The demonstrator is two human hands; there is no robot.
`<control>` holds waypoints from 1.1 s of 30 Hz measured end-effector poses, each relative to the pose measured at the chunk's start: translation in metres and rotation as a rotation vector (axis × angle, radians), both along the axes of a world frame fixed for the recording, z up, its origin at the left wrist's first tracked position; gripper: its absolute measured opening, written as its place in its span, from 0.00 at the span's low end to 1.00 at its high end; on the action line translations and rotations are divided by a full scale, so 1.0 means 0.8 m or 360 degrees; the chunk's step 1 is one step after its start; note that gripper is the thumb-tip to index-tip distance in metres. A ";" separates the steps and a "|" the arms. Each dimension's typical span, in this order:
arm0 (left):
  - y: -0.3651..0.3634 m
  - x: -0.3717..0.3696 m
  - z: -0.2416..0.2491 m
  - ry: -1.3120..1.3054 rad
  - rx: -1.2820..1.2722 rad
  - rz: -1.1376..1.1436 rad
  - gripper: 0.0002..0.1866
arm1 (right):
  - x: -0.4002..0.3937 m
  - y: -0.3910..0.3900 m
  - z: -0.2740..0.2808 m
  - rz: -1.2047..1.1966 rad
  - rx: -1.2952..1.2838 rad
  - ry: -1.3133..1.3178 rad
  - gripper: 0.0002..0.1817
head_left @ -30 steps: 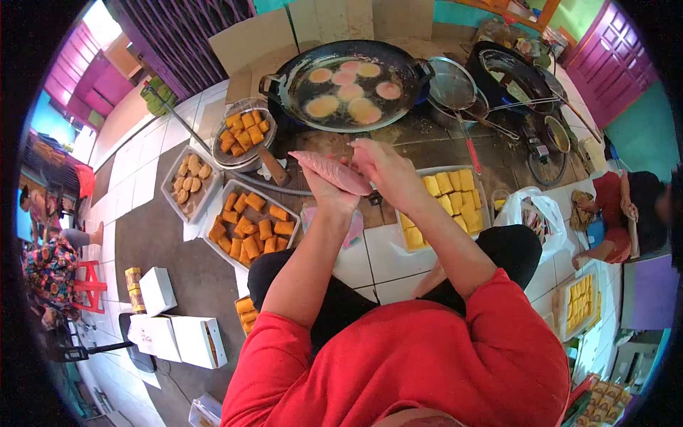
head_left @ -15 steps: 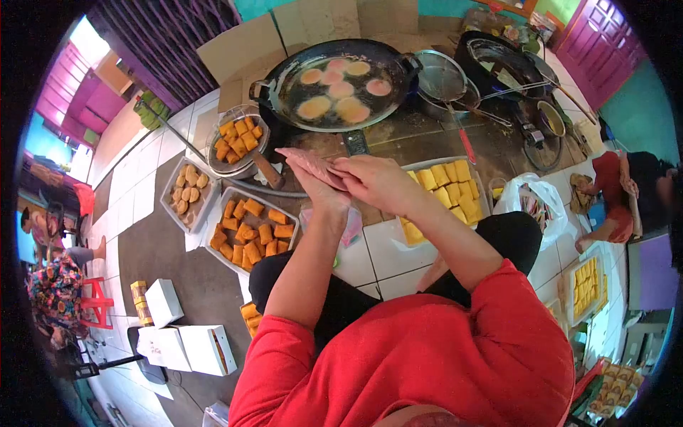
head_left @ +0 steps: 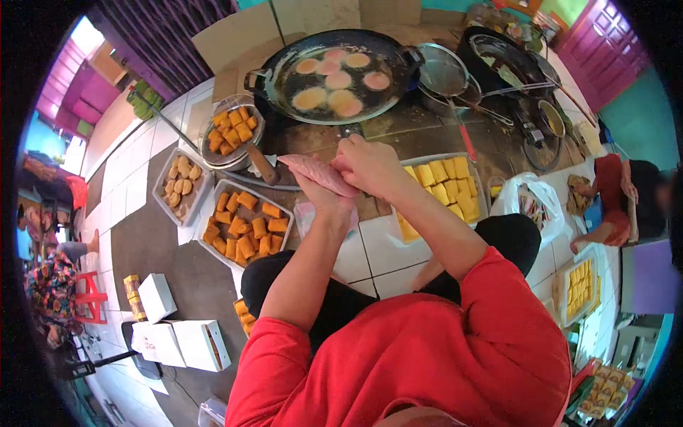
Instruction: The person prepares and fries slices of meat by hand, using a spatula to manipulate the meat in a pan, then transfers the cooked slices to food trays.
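The dough [head_left: 321, 173] is soft pink, long and ridged on its surface, with a narrow tip pointing outward. The left hand [head_left: 326, 199] has its fingers grasping it from below. The right hand [head_left: 371, 168] has bent fingers touching its side, but whether they pinch it, I cannot tell. Beyond the fingers is the wok [head_left: 283, 96]

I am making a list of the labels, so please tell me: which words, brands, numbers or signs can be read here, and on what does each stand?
No text can be read here.
White box on the left: faint marks, too blurred to read.
Yellow-brown patterned pack beside it: too small to read.
Patterned packs at lower right: too blurred to read.
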State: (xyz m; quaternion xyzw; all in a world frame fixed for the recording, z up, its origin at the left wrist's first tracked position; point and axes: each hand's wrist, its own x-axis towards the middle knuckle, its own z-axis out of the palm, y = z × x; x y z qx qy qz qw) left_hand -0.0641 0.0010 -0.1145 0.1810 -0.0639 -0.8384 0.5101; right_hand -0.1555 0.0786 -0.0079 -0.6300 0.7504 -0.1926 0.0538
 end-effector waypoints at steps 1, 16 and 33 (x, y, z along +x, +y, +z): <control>0.007 0.001 0.023 -0.0055 0.0066 -0.0011 0.32 | -0.002 -0.007 0.002 -0.0005 0.0076 0.0021 0.15; -0.029 0.006 0.089 -0.0178 0.0353 0.0063 0.23 | -0.205 -0.164 -0.144 0.0152 -0.0321 -0.0306 0.10; -0.016 -0.001 0.108 -0.0301 -0.0287 0.0031 0.38 | -0.022 -0.001 0.011 0.0644 -0.0506 -0.0485 0.19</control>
